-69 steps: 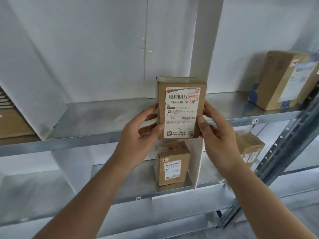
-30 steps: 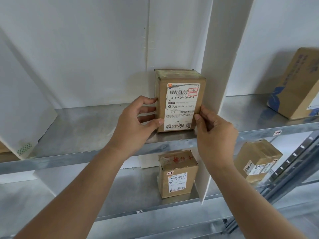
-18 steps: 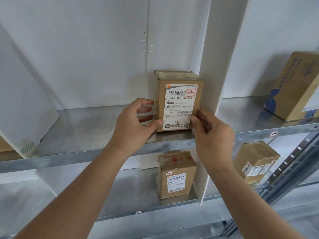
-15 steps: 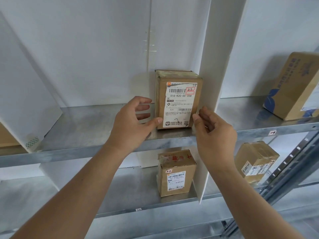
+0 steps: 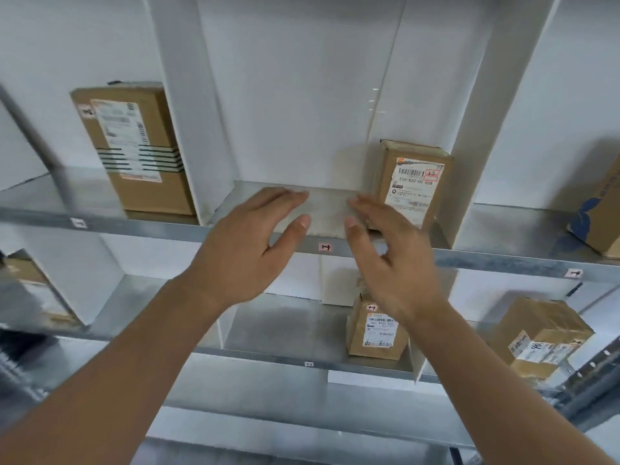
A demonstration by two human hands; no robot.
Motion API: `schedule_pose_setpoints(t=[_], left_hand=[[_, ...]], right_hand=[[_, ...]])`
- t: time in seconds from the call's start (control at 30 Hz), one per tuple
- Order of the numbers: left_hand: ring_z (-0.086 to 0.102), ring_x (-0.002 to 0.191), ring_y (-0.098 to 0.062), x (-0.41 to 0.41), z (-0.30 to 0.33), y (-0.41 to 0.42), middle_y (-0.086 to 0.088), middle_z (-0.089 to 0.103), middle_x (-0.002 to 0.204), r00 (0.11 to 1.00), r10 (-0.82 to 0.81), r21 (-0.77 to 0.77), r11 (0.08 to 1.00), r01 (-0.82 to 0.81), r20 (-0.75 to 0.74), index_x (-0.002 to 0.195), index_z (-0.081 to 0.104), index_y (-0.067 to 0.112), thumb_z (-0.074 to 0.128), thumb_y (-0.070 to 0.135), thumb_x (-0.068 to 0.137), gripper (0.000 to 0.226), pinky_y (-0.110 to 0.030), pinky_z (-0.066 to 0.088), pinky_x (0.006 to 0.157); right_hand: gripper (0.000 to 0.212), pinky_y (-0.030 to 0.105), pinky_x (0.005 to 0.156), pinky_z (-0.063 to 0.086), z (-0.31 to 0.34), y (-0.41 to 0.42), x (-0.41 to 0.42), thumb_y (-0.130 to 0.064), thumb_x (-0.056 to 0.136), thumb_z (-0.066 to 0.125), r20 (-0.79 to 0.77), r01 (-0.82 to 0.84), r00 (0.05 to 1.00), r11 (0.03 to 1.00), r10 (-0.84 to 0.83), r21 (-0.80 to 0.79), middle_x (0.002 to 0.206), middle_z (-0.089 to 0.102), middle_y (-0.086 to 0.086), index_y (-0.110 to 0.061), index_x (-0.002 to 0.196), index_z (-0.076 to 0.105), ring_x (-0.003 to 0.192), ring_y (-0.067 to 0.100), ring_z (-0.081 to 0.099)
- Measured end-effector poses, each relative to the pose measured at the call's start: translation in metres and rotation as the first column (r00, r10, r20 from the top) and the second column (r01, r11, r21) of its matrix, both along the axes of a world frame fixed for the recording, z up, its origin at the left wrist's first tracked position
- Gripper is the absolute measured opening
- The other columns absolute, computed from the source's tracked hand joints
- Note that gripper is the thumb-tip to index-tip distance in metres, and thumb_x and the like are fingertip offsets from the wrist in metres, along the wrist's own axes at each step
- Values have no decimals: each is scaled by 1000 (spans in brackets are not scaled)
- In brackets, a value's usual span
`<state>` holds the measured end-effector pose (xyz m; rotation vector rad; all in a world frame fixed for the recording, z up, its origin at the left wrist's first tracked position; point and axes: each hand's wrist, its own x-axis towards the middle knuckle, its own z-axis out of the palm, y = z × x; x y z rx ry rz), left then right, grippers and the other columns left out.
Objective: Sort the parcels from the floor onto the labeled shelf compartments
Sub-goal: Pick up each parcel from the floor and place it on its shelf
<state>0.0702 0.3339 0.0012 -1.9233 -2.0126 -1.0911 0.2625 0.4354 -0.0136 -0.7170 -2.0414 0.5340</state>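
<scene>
A small brown parcel point(image 5: 414, 182) with a white barcode label stands upright on the upper metal shelf point(image 5: 503, 260), pushed against the right white divider point(image 5: 476, 156) of the middle compartment. My left hand point(image 5: 248, 243) and my right hand point(image 5: 389, 250) hover in front of the shelf edge, fingers straight and relaxed, holding nothing. Both hands are clear of the parcel; the right one overlaps its lower left corner in the view. A pink compartment label point(image 5: 324, 247) sits on the shelf edge between my hands.
A larger taped parcel point(image 5: 134, 149) stands in the left compartment. A box point(image 5: 600, 209) with blue print sits at the far right. On the lower shelf stand a small parcel point(image 5: 375, 330) and another parcel point(image 5: 536, 340) further right. A grey upright post point(image 5: 37, 135) crosses the left.
Both hands have let go of the small parcel and drawn back from it with fingers spread. The parcel stays upright on the shelf. The view has swung left, revealing the left compartment.
</scene>
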Motion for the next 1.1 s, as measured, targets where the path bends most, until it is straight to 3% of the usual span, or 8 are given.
schedule_pose_setpoints(t=[0.17,0.23,0.33,0.47,0.6,0.7,0.83,1.1], left_hand=[[49,137,-9,-45,9,-78,13,48,154,992,125,-20,992,-125,-32,151,49,35,26,66,102,63,-31,46,110],[54,125,-8,-68,10,-112,14,51,151,986,160,-15,987,-161,-53,150,50,34,26,64,104,60,-35,54,104],[56,99,-9,-105,9,-169,14,49,152,967,235,-37,970,-240,-98,150,49,35,29,59,107,53,-34,56,96],[65,110,-21,-167,3,-255,7,50,152,934,340,-88,932,-350,-113,151,50,31,26,65,103,64,-47,55,97],[61,123,-22,-226,-15,-334,4,51,149,902,413,-141,892,-429,-126,151,49,30,35,62,101,60,-46,56,96],[58,129,-23,-269,-29,-392,4,52,148,870,478,-174,853,-492,-116,150,47,30,43,56,99,58,-47,58,95],[58,128,-24,-328,-46,-467,2,53,146,801,594,-232,770,-594,-78,150,49,27,42,58,95,64,-47,56,97],[57,128,-27,-447,-110,-584,2,50,148,540,840,-402,477,-781,-52,153,46,33,52,53,97,59,-46,54,100]], right_hand=[[54,11,87,54,10,-53,-58,-56,99,50,41,-177,984,982,174,60,157,50,-9,-28,143,62,143,3,44],[52,22,97,55,11,-79,-89,-54,98,53,54,-210,977,973,206,91,153,52,-13,-28,142,63,138,-3,46],[43,13,99,50,11,-126,-139,-43,99,60,20,-307,951,946,307,105,142,57,-21,-27,138,64,126,-14,49],[47,15,109,43,4,-197,-214,-48,98,57,46,-391,920,919,389,53,141,62,-15,-25,139,65,127,-1,55],[48,4,108,32,-10,-263,-286,-47,97,58,84,-481,874,877,479,11,144,58,-19,-26,139,64,130,-9,49],[46,6,105,40,-21,-311,-345,-50,96,57,84,-582,810,813,580,-5,136,55,-29,-30,137,64,122,-19,49],[48,34,108,52,-36,-367,-428,-46,95,60,83,-685,718,723,691,-88,140,62,-15,-25,137,64,131,3,57],[50,26,109,47,-97,-463,-606,-48,94,57,126,-844,480,496,868,-204,138,62,-16,-23,137,65,131,-3,54]])
